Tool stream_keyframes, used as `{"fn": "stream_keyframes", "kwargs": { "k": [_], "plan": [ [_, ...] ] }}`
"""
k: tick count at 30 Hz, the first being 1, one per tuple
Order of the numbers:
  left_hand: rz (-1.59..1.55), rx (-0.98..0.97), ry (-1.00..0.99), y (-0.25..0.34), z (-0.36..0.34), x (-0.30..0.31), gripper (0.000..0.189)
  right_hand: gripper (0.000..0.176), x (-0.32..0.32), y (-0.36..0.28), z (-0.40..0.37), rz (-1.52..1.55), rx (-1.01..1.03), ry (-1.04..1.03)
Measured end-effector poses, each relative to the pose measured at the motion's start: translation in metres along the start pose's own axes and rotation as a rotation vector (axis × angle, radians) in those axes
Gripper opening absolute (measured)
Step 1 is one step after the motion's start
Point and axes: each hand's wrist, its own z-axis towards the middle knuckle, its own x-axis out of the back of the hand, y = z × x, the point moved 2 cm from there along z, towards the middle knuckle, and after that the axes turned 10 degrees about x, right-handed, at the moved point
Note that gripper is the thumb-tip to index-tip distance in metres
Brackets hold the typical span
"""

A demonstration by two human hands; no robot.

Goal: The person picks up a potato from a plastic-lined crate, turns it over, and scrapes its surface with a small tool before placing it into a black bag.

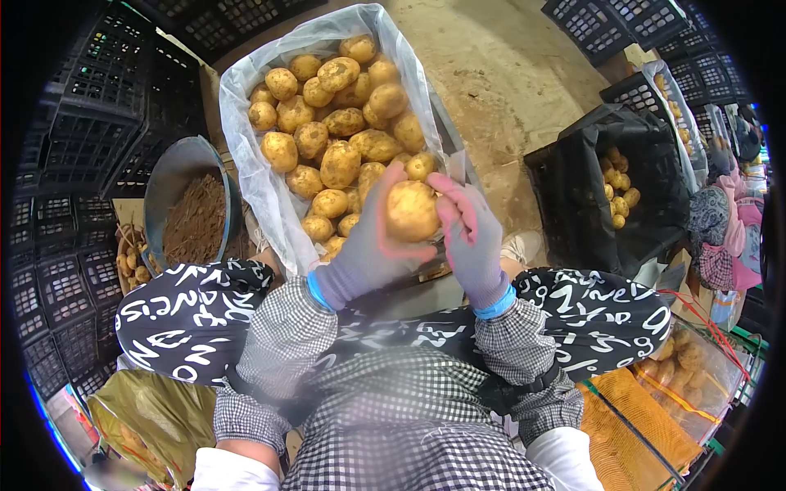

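A large pale potato (412, 211) is held up between my two gloved hands, over the near right part of a crate lined with clear plastic (282, 214). My left hand (372, 237) wraps its palm and thumb around the potato's left side and underside. On the other side, my right hand (470, 233) has its fingers bent together against the potato's upper right edge. Many soil-marked potatoes (340, 164) fill the crate behind and below my hands. Both gloves are grey with pink fingers.
A tub of brown soil (195, 217) stands left of the crate. Black crates (106, 90) are stacked at the far left. To the right is a black-lined crate (606, 237) with some potatoes. Another person (729, 221) is at the right edge. An orange mesh sack (634, 425) lies lower right.
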Motion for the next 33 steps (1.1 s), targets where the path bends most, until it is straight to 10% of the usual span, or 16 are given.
{"fn": "stream_keyframes", "kwargs": {
  "k": [12,18,24,27,30,33],
  "plan": [
    [0.221,-0.092,0.102,-0.012,-0.003,0.004,0.080,0.026,-0.006,-0.013,0.008,-0.170,-0.101,-0.134],
    [0.243,-0.141,0.127,-0.006,0.000,0.007,0.081,0.024,-0.004,0.000,0.004,0.060,-0.155,0.135],
    [0.366,-0.167,0.190,0.001,-0.002,0.011,0.078,0.022,0.003,-0.013,0.006,-0.375,0.355,-0.096],
    [0.375,-0.123,0.197,0.002,-0.004,0.010,0.078,0.018,-0.005,-0.013,0.002,-0.202,0.029,-0.025],
    [0.218,-0.044,0.152,-0.008,-0.005,0.007,0.077,0.014,-0.006,-0.003,0.006,-0.175,0.126,-0.053],
    [-0.136,0.119,0.046,-0.013,-0.002,0.011,0.075,0.015,-0.009,-0.002,-0.003,0.392,-0.319,-0.010]
  ]
}}
